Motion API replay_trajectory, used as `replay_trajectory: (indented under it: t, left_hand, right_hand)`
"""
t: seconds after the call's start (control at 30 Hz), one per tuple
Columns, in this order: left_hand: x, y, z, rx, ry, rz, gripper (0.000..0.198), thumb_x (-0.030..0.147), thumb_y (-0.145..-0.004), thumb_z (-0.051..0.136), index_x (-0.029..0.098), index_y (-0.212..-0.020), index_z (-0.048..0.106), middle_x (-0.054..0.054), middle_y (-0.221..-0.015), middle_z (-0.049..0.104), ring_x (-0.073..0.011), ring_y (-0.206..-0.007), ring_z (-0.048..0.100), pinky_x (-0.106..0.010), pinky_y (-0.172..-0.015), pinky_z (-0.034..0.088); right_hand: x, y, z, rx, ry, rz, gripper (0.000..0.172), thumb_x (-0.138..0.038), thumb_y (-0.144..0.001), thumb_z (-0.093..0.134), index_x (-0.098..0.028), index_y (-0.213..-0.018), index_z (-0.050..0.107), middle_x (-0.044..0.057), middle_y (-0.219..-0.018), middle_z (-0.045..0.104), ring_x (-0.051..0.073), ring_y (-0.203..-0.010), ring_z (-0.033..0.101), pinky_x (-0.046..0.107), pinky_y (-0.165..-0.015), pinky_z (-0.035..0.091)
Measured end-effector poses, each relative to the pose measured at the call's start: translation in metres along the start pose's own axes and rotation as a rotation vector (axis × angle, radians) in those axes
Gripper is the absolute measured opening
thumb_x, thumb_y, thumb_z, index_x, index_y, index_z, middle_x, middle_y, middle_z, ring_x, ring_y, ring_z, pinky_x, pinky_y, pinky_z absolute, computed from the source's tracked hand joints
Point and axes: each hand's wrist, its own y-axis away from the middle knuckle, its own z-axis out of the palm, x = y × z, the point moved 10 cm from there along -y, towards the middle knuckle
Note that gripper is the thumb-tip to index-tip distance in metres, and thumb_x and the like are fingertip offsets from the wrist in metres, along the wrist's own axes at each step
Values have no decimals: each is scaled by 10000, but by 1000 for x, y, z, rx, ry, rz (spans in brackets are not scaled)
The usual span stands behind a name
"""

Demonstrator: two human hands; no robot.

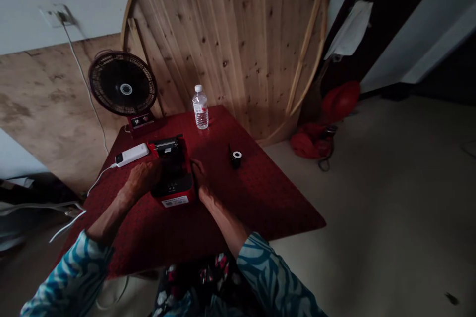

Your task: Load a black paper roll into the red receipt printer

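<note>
While the hands [143, 178] [199, 176] flank it, the red-and-black label printer [173, 183] sits open.

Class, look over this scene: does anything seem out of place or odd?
A large round plank tabletop stands on edge against the wall behind the red-covered table, stored upright rather than lying flat. A small roll also sits alone on the cloth, apart from the red-and-black printer.
</note>
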Motion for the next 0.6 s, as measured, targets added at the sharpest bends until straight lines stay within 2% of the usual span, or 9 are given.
replay_trajectory:
  t: [0.07, 0.13, 0.3, 0.43, 0.5, 0.6]
  left_hand:
    - [5, -5, 4, -78, -60, -12, 347, 203, -984, 406, 182, -1258, 619, -137, -1008, 747, -290, -984, 731, -387, -855, 552]
    - [8, -9, 5, -105, -68, -14, 392, 183, -987, 386, 163, -1335, 567, -160, -1066, 738, -301, -1022, 725, -408, -875, 549]
    - [8, -16, 18, -102, 44, -16, 445, 208, -972, 410, 123, -1391, 533, -192, -990, 751, -353, -962, 737, -465, -845, 554]
    - [4, -21, 24, -56, 119, 9, 423, 248, -951, 451, 188, -1350, 578, -145, -1036, 757, -311, -1012, 725, -408, -876, 545]
    - [0, -19, 22, -30, 304, 36, 436, 284, -935, 467, 203, -1347, 583, -113, -1048, 756, -279, -999, 718, -376, -847, 555]
    - [-9, -7, 14, -22, 807, 35, 543, 418, -883, 561, 173, -1368, 572, -103, -1052, 743, -263, -940, 706, -360, -773, 569]
  right_hand:
    - [-2, 0, 0, -7, 19, 9, 373, -493, -807, 625, -260, -1083, 718, 26, -1083, 737, 241, -1095, 635, 367, -938, 496]
    - [-3, 0, 0, -12, 31, 14, 374, -488, -800, 626, -257, -1078, 720, 27, -1098, 737, 240, -1096, 635, 371, -957, 486]
    - [-3, -1, -3, 32, 12, 24, 351, -485, -761, 650, -255, -1015, 727, 20, -1077, 740, 238, -1081, 629, 367, -972, 474]
    - [-7, 1, -2, 40, -10, 26, 338, -469, -733, 677, -251, -985, 732, 19, -1060, 738, 238, -1070, 631, 368, -966, 476]
    - [-9, 3, 0, 30, -19, 40, 337, -463, -740, 675, -250, -997, 731, 16, -1057, 741, 233, -1058, 634, 359, -943, 481]
    - [-9, 6, 5, 5, -45, 63, 341, -461, -774, 647, -251, -1031, 723, 10, -1026, 746, 221, -998, 648, 341, -881, 495]
